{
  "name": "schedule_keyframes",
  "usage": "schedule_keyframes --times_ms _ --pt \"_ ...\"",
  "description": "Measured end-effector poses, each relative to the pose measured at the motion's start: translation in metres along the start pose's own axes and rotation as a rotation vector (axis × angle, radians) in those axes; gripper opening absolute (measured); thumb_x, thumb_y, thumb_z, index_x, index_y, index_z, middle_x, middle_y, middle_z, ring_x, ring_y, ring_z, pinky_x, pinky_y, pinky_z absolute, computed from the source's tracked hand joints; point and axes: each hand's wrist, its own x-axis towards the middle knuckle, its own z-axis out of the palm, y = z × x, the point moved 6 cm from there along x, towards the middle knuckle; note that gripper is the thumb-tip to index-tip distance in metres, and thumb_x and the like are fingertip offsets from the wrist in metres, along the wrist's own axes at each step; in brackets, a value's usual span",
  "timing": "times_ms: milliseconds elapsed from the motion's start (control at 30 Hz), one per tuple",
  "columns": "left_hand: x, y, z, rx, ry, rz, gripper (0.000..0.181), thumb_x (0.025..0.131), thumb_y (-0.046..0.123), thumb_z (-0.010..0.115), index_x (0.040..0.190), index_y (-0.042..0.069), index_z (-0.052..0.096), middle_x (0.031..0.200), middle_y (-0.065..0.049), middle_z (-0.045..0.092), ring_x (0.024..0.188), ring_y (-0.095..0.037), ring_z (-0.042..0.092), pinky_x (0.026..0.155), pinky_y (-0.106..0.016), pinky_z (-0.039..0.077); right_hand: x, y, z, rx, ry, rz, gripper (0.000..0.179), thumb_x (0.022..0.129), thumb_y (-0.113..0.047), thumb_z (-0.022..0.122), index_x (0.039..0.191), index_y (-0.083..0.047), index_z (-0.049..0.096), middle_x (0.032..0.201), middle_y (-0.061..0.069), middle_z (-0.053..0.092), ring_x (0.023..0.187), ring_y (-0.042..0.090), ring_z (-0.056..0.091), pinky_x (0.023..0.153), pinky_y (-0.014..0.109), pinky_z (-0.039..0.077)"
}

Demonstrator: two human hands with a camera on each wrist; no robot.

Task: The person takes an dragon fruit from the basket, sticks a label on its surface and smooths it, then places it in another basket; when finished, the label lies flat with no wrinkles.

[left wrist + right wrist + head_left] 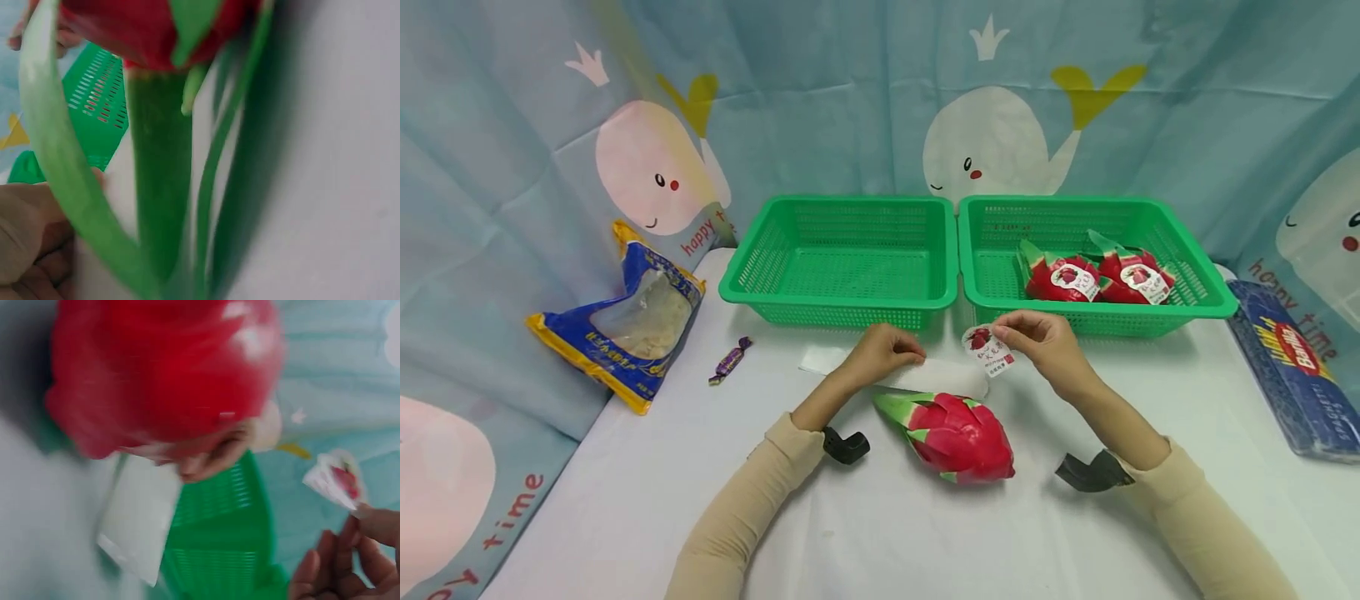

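Note:
My right hand [1041, 346] pinches a round-topped white sticker [988, 348] with a red dragon fruit picture, held up off the table. The same sticker [340, 478] looks slightly curved in the right wrist view. With bent fingers, my left hand [880, 358] pinches the far edge of a white paper strip [943, 377] lying on the table. Part of that strip is hidden behind the left hand. Nearer to me, between the forearms, a red dragon fruit [962, 437] with green leaf tips lies on its side, touched by neither hand.
Two green baskets stand side by side behind the hands: the left basket [838, 297], and the right basket [1195, 308] with two labelled dragon fruits [1052, 279]. At left are a blue-yellow bag [647, 321] and a purple wrapped candy [730, 361]; a spaghetti pack [1296, 367] lies right.

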Motion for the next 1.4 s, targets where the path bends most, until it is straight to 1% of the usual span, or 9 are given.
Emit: schedule_keyframes --times_ms 100,267,400,533,700,833,1067,1233,1400 --pt "-0.004 0.019 -0.009 0.053 0.002 0.041 0.016 0.084 0.015 0.066 0.095 0.005 0.073 0.094 -0.006 0.072 0.091 -0.016 0.067 0.076 -0.024 0.054 -0.005 -0.009 0.0 -0.083 -0.057 0.067 0.02 0.089 -0.018 0.061 0.099 -0.002 0.065 0.086 -0.014 0.065 0.079 0.005 0.059 0.072 0.018 0.052" --pt "-0.01 0.079 -0.028 -0.193 0.016 0.087 0.022 0.085 0.021 0.066 0.101 0.006 0.07 0.093 -0.005 0.071 0.083 -0.011 0.068 0.074 -0.023 0.055 -0.01 -0.025 0.005 -0.173 -0.135 0.099 0.025 0.087 -0.019 0.064 0.101 0.001 0.065 0.085 -0.01 0.065 0.075 0.009 0.06 0.067 0.023 0.053" --pt "-0.016 0.112 -0.027 -0.192 0.005 0.119 0.017 0.081 0.022 0.071 0.092 0.009 0.07 0.079 0.001 0.069 0.071 -0.004 0.062 0.068 -0.021 0.053 -0.018 -0.036 0.015 -0.152 -0.204 0.069 0.022 0.086 -0.016 0.064 0.1 0.001 0.067 0.086 -0.008 0.067 0.075 0.011 0.06 0.066 0.025 0.052" --pt "-0.024 0.116 -0.014 -0.184 0.004 0.074 0.008 0.08 0.017 0.072 0.079 0.009 0.069 0.069 0.002 0.067 0.063 -0.004 0.058 0.061 -0.02 0.051 -0.03 -0.035 0.022 -0.138 -0.251 0.087 0.021 0.086 -0.014 0.064 0.1 0.001 0.068 0.088 -0.003 0.068 0.077 0.011 0.062 0.066 0.026 0.053" --pt "-0.031 0.107 -0.003 -0.276 0.016 0.008 0.008 0.08 0.012 0.071 0.078 0.005 0.069 0.069 -0.005 0.067 0.057 -0.015 0.058 0.053 -0.019 0.049 -0.043 -0.027 0.02 -0.202 -0.249 0.08 0.022 0.084 -0.016 0.067 0.103 -0.004 0.067 0.094 0.008 0.067 0.083 0.015 0.063 0.07 0.027 0.056" --pt "-0.039 0.103 0.003 -0.308 0.023 -0.036 0.007 0.079 0.013 0.071 0.077 0.006 0.07 0.068 -0.004 0.068 0.057 -0.014 0.058 0.052 -0.018 0.047 -0.052 -0.018 0.015 -0.211 -0.277 0.113 0.015 0.084 -0.018 0.067 0.094 -0.007 0.068 0.085 0.002 0.067 0.078 0.014 0.064 0.072 0.027 0.055" --pt "-0.056 0.112 0.013 -0.051 0.067 0.027 0.01 0.077 0.015 0.074 0.078 0.011 0.065 0.065 0.005 0.066 0.056 0.001 0.055 0.053 -0.015 0.043 -0.068 0.005 0.018 -0.167 -0.341 0.17 0.014 0.084 -0.017 0.066 0.09 -0.003 0.067 0.078 -0.003 0.066 0.074 0.016 0.063 0.069 0.028 0.053" --pt "-0.061 0.121 0.022 0.209 0.077 0.184 0.012 0.078 0.015 0.072 0.077 0.013 0.06 0.063 0.008 0.059 0.061 -0.002 0.048 0.055 -0.013 0.036 -0.071 0.017 0.02 -0.184 -0.304 0.182 0.018 0.081 -0.018 0.07 0.09 -0.005 0.06 0.074 0.001 0.061 0.071 0.014 0.06 0.063 0.024 0.049" --pt "-0.066 0.127 0.029 0.377 0.088 0.363 0.007 0.08 0.015 0.069 0.086 0.019 0.071 0.07 0.009 0.055 0.065 -0.006 0.046 0.051 -0.011 0.032 -0.076 0.016 0.018 -0.22 -0.24 0.14 0.021 0.081 -0.017 0.07 0.091 -0.007 0.055 0.084 0.006 0.058 0.08 0.015 0.062 0.062 0.023 0.051"
